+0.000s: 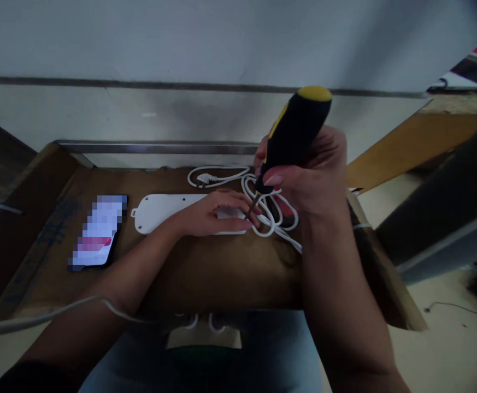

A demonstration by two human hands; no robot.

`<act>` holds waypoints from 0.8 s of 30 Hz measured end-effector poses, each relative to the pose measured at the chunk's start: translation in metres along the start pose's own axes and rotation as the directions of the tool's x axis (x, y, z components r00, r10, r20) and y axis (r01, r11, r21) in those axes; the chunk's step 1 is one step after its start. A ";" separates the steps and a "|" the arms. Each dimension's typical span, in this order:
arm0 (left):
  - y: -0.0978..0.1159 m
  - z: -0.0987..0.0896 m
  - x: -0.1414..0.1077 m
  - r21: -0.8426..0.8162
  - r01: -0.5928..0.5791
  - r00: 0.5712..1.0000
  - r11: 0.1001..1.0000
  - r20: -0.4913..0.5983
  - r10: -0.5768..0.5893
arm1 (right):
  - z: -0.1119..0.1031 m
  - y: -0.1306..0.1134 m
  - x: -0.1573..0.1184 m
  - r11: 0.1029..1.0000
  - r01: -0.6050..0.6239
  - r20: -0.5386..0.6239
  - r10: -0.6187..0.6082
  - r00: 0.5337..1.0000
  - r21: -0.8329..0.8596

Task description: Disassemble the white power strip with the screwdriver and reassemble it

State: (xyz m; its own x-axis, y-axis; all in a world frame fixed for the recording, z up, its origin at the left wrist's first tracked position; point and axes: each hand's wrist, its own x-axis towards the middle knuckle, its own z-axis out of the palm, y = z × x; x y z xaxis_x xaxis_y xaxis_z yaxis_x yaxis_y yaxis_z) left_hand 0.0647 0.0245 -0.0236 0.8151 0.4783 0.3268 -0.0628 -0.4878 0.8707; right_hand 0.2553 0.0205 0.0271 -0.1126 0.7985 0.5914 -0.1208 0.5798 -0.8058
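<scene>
A white power strip (164, 210) lies lengthwise on the brown cardboard, with small dark screw holes showing in its face. My left hand (213, 213) rests over its right part, thumb and fingers drawn together around the screwdriver's tip; anything small between them is hidden. My right hand (307, 174) is wrapped round the black and yellow handle of a screwdriver (299, 123). Its thin metal shaft slants down and left to my left fingertips, at the strip's right end. The strip's white cord (265, 232) is coiled to the right, and its plug (206, 179) lies behind the strip.
A phone (99, 232) with a lit screen lies left on the cardboard tray (230, 273). Raised cardboard sides bound the tray left and right. A red and black object (288, 215) lies partly under the cord. A pale panel (181, 114) stands behind; a grey cable (49, 316) crosses my left forearm.
</scene>
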 end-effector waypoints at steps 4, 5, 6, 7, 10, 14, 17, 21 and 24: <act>-0.006 -0.004 0.000 -0.109 0.040 0.999 0.993 -0.004 -0.041 | -0.004 -0.002 0.001 0.999 -0.040 0.029 0.041 0.999 -0.032; -0.007 -0.003 0.000 -0.114 0.050 0.998 0.992 -0.021 -0.053 | -0.005 -0.003 0.001 0.999 -0.045 0.033 0.045 0.998 -0.017; -0.009 -0.001 0.000 -0.115 0.060 0.997 0.992 -0.039 -0.065 | -0.006 -0.004 0.001 0.999 -0.050 0.038 0.050 0.998 -0.001; -0.009 0.000 0.000 -0.112 0.070 0.996 0.991 -0.055 -0.077 | -0.007 -0.005 0.002 0.998 -0.055 0.045 0.054 0.998 0.012; -0.010 0.003 0.001 -0.102 0.106 0.991 0.989 -0.067 -0.113 | -0.009 -0.005 0.003 0.998 -0.042 0.075 0.038 0.996 0.052; -0.008 0.001 0.001 -0.091 0.131 0.989 0.987 -0.049 -0.136 | -0.011 -0.004 0.003 0.991 0.025 0.119 -0.040 0.992 0.132; -0.004 0.000 0.002 -0.077 0.154 0.987 0.985 -0.038 -0.157 | -0.011 -0.005 0.002 0.985 0.068 0.145 -0.091 0.985 0.157; -0.002 -0.002 0.003 -0.063 0.174 0.984 0.983 -0.035 -0.176 | -0.014 -0.008 0.002 0.988 0.089 0.160 -0.109 0.981 0.123; -0.003 -0.001 0.003 -0.084 0.158 0.986 0.984 -0.046 -0.162 | -0.017 -0.010 0.000 0.988 0.043 0.170 -0.068 0.983 0.147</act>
State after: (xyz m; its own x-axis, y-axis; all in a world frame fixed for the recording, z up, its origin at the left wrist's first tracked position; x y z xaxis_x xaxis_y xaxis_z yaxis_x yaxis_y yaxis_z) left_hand 0.0673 0.0283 -0.0251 0.7873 0.5839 0.1982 0.0184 -0.3436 0.9390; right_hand 0.2728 0.0177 0.0344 -0.2706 0.7179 0.6414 -0.2692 0.5832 -0.7664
